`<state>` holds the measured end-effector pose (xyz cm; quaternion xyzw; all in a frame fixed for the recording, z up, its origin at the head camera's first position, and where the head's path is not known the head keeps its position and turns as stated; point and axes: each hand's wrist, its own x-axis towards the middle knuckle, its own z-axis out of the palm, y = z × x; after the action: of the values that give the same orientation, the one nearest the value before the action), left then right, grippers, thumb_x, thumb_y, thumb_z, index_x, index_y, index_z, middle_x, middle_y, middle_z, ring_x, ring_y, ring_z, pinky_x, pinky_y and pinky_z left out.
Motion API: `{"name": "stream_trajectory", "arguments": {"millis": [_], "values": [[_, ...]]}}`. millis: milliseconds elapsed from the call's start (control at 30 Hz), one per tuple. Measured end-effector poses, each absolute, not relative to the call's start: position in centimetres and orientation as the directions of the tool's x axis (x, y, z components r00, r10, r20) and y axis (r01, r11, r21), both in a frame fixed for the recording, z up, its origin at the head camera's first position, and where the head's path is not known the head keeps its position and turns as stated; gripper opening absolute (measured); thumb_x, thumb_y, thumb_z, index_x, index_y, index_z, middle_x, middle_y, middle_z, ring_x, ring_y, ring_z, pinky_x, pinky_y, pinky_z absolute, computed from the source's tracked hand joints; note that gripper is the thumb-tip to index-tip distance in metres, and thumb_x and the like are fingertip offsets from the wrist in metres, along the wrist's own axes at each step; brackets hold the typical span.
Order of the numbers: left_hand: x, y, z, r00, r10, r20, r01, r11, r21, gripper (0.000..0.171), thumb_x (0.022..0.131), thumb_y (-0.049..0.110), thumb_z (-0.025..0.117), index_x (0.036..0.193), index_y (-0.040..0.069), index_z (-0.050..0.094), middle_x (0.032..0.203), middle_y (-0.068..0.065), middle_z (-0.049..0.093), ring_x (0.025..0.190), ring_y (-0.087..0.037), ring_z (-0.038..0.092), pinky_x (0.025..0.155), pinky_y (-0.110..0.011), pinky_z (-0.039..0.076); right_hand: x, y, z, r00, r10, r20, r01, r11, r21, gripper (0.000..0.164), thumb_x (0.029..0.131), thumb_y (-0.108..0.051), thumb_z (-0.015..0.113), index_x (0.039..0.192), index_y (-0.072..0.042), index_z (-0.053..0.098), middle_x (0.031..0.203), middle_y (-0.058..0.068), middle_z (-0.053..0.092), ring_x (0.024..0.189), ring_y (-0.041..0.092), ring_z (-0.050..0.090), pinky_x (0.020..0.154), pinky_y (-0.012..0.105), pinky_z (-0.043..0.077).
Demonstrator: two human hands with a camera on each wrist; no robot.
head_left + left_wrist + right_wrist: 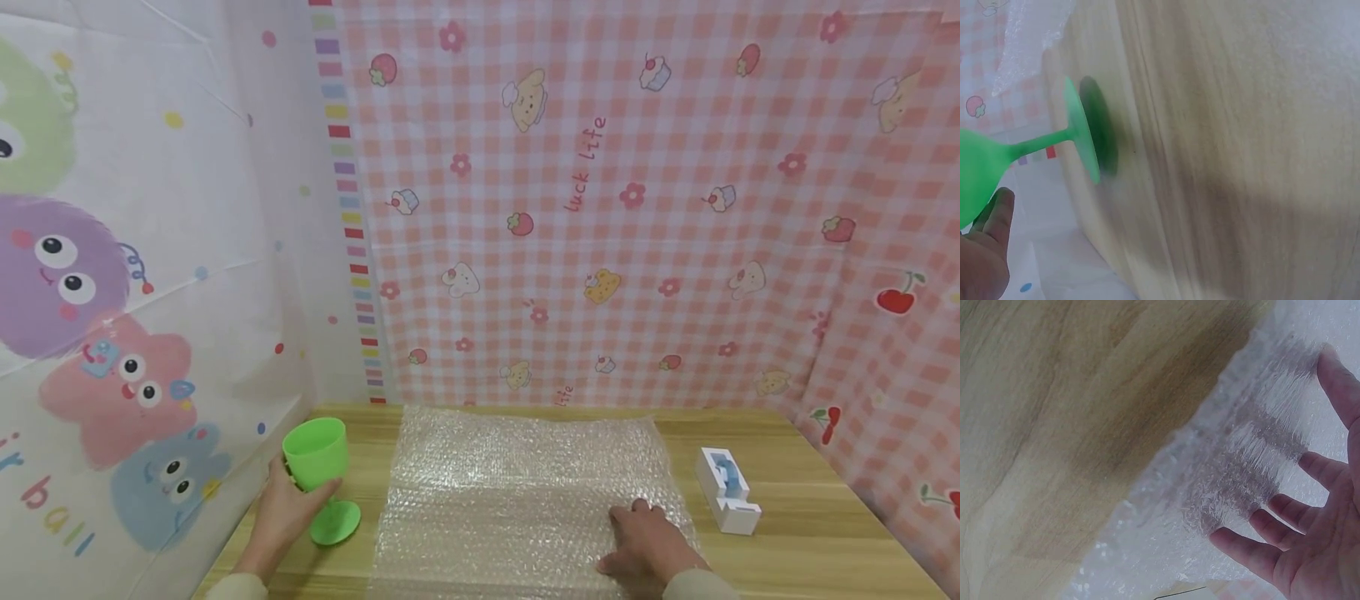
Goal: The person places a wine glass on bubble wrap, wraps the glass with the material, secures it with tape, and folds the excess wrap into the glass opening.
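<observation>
At the left of the table, my left hand [282, 506] grips a green plastic goblet [317, 450] by its cup, with the thumb across the front. In the left wrist view the goblet's round foot [1082, 131] stands just off the wood, its dark shadow beside it. A sheet of clear bubble wrap [495, 492] lies flat in the middle of the table. Over its right part is my right hand [647, 540]. The right wrist view shows this hand [1310, 531] with fingers spread and fingertips at the bubble wrap [1235, 462], gripping nothing.
A white tape dispenser [727, 492] with a blue roll stands to the right of the bubble wrap on the wooden table [817, 533]. Behind hangs a pink checked cloth [570, 250]; a white cartoon-print cloth [247, 333] borders the left side.
</observation>
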<state>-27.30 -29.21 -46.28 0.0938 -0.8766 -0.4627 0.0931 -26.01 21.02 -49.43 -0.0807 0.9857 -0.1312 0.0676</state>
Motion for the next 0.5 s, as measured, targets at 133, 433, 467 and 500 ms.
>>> {"name": "stream_trajectory", "arguments": {"millis": [133, 433, 467, 500], "values": [[-27.1, -28.9, -45.8, -0.962, -0.259, 0.082, -0.071, 0.530, 0.845, 0.116, 0.083, 0.040, 0.079, 0.153, -0.005, -0.001, 0.141, -0.036, 0.033, 0.130, -0.051, 0.037, 0.107, -0.064, 0.031, -26.1, 21.0, -49.4, -0.976, -0.178, -0.123, -0.140, 0.954, -0.264, 0.071, 0.066, -0.047, 0.087, 0.116, -0.004, 0.062, 0.104, 0.023, 0.055, 0.098, 0.046, 0.054, 0.083, 0.065, 0.047], [-27.1, -28.4, -44.7, -0.962, -0.255, 0.102, -0.048, 0.523, 0.851, 0.112, 0.084, 0.038, 0.078, 0.153, -0.005, 0.000, 0.139, -0.035, 0.036, 0.127, -0.050, 0.040, 0.106, -0.065, 0.033, -26.0, 21.1, -49.4, -0.975, -0.183, -0.123, -0.145, 0.952, -0.269, 0.070, 0.067, -0.046, 0.087, 0.116, -0.003, 0.062, 0.104, 0.023, 0.054, 0.097, 0.047, 0.054, 0.082, 0.065, 0.047], [-27.1, -28.2, -44.6, -0.962, -0.253, 0.103, -0.043, 0.514, 0.857, 0.112, 0.084, 0.037, 0.078, 0.153, -0.004, 0.000, 0.139, -0.035, 0.036, 0.126, -0.049, 0.041, 0.105, -0.065, 0.034, -26.0, 21.1, -49.3, -0.976, -0.182, -0.123, -0.144, 0.952, -0.268, 0.070, 0.067, -0.046, 0.087, 0.116, -0.004, 0.062, 0.104, 0.023, 0.054, 0.097, 0.046, 0.053, 0.082, 0.065, 0.048], [-27.2, -28.1, -44.4, -0.962, -0.252, 0.103, -0.041, 0.509, 0.860, 0.112, 0.084, 0.037, 0.078, 0.153, -0.003, 0.000, 0.139, -0.034, 0.036, 0.126, -0.049, 0.041, 0.105, -0.064, 0.035, -26.0, 21.1, -49.3, -0.976, -0.179, -0.128, -0.139, 0.953, -0.270, 0.070, 0.067, -0.046, 0.087, 0.116, -0.004, 0.062, 0.104, 0.022, 0.054, 0.097, 0.046, 0.053, 0.082, 0.064, 0.048]]}}
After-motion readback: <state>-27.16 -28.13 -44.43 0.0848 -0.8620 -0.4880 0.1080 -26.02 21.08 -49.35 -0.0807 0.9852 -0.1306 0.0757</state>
